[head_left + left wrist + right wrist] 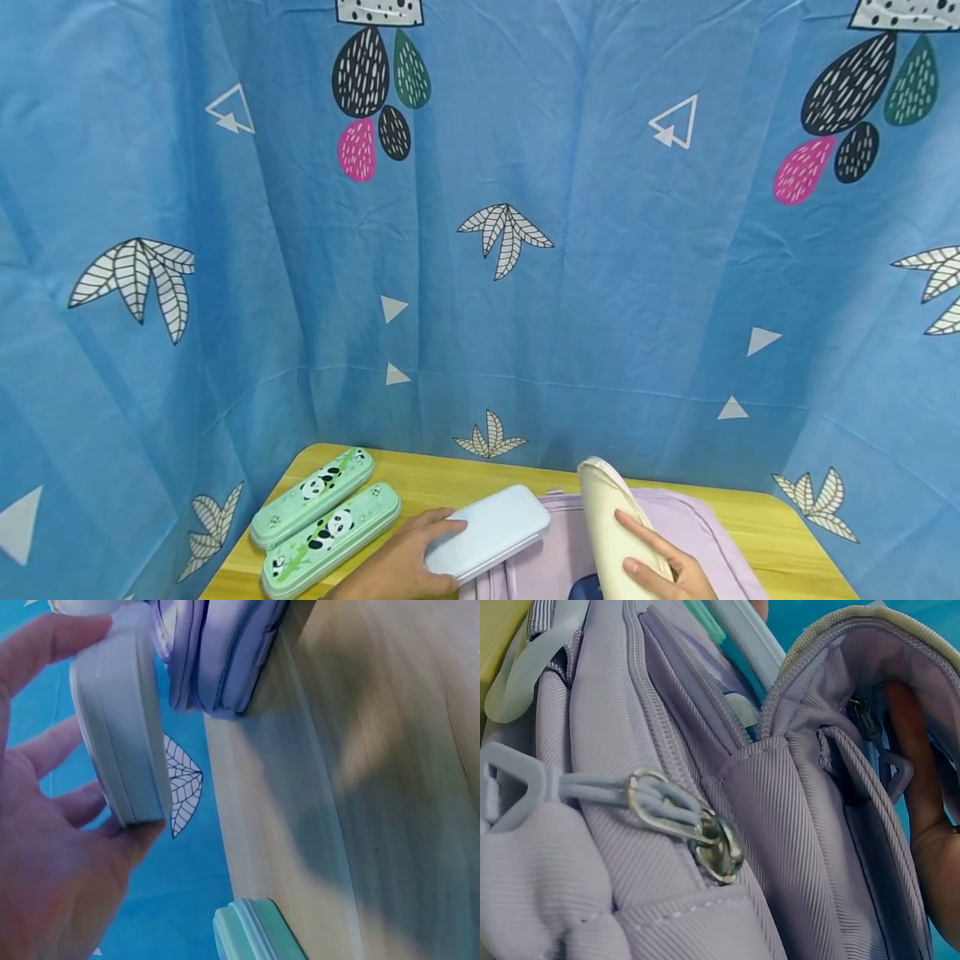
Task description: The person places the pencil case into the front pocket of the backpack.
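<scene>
My left hand (405, 558) grips a light blue pencil case (495, 529) by its near end, with the thumb on one side and fingers on the other. In the left wrist view the pencil case (124, 724) is held above the table, beside the bag. A lilac backpack (693, 517) lies on the table, its zipped front part opened. My right hand (671, 575) holds that part's raised cream flap (615, 533); the right wrist view shows a finger (919, 757) against it. Something dark blue (585, 587) shows low in the bag.
Two green panda pencil cases (333, 533) lie side by side on the left of the wooden table (435, 479). A blue patterned curtain (487, 333) hangs behind and at both sides. A metal zipper pull (716, 847) hangs on the bag.
</scene>
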`<act>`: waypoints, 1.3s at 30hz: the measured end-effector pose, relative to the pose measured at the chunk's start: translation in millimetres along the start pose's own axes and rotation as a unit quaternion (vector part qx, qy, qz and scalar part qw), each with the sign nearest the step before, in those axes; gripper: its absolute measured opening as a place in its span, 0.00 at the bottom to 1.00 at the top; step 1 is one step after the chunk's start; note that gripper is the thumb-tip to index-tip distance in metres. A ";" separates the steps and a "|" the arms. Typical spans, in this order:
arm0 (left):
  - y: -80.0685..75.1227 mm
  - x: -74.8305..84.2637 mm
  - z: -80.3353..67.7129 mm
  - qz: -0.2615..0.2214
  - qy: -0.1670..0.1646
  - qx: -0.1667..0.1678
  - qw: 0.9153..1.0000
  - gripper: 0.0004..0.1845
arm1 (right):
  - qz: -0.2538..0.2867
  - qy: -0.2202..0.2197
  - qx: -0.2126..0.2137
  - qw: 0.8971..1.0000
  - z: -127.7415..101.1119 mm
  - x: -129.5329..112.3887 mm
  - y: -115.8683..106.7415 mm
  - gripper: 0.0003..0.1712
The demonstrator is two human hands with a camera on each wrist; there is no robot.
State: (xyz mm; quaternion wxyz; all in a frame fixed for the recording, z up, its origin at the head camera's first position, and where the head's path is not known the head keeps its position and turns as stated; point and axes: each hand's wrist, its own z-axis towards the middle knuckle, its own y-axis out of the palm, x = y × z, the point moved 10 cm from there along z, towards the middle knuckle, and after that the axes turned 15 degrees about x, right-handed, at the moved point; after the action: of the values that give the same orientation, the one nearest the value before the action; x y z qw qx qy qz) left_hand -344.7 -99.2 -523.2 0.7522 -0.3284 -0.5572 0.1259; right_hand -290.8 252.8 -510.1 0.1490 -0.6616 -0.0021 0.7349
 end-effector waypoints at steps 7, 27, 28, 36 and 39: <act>13.4 15.9 7.2 0.037 0.052 -0.019 0.998 0.40 | 0.002 -0.010 0.004 1.000 1.4 -1.6 4.1 0.35; 68.7 36.4 42.3 0.090 0.102 -0.058 0.989 0.39 | 0.044 -0.030 -0.050 0.997 0.9 -5.7 23.6 0.34; 71.3 36.9 43.9 0.093 0.102 -0.061 0.989 0.39 | 0.043 -0.036 -0.053 0.997 0.8 -6.6 23.9 0.34; 86.9 48.4 54.7 0.109 0.135 -0.058 0.983 0.40 | 0.055 -0.059 -0.051 0.995 0.1 -11.9 24.7 0.33; 90.5 49.7 56.8 0.106 0.137 -0.057 0.983 0.40 | 0.050 -0.070 -0.050 0.995 0.1 -14.2 24.8 0.32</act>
State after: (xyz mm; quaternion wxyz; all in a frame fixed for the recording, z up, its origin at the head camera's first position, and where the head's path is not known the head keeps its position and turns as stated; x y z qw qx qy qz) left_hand -363.7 16.6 -533.8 0.7840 -0.4421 -0.4169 0.1264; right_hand -295.2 226.0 -501.3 0.0784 -0.6148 -0.0164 0.7846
